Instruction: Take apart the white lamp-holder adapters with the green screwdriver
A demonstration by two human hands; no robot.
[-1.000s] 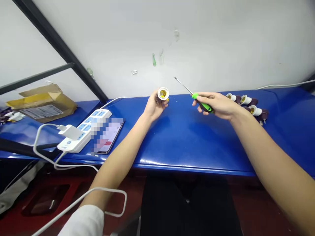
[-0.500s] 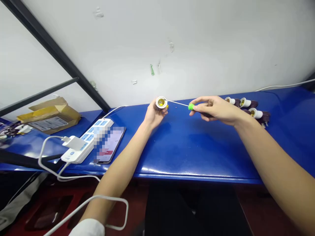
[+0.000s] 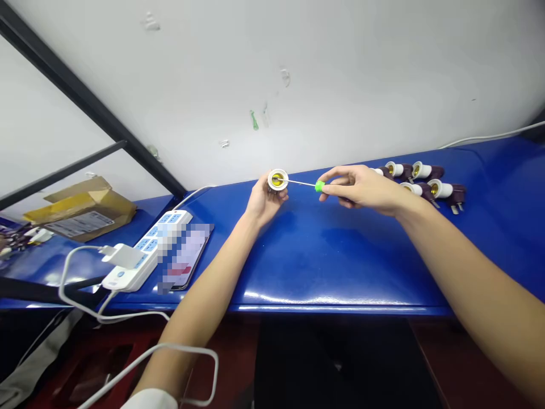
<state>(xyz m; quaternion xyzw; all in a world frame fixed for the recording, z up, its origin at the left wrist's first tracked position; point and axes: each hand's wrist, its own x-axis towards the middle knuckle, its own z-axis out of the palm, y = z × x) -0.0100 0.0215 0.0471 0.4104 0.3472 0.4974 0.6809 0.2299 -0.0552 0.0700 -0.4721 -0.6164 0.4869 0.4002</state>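
Observation:
My left hand (image 3: pixel 264 203) is closed around a lamp socket (image 3: pixel 278 171) with a white rim and a brass-coloured inside, its mouth facing me. Metal prongs show beneath it, between my fingers. My right hand (image 3: pixel 357 187) grips a screwdriver (image 3: pixel 319 186) by its handle, which is green at the front and mostly hidden by the fingers. The thin shaft runs left, and its tip is inside the socket's mouth. To the right of my right hand lie several more lamp sockets (image 3: pixel 443 190), white with dark brown plug bodies; my hand partly covers the nearest ones.
On the left of the blue table (image 3: pixel 340 267) lie a white power strip (image 3: pixel 131 277) with a charger (image 3: pixel 128 256) and a phone (image 3: pixel 193 255). A yellow-brown package (image 3: pixel 97 207) sits behind the black frame (image 3: pixel 145 162). A white cable (image 3: pixel 187 347) loops over my left forearm.
The screwdriver and my right hand have shifted left, and the tip now reaches deeper into the socket's mouth. My view has moved slightly, showing more of the sockets at the right.

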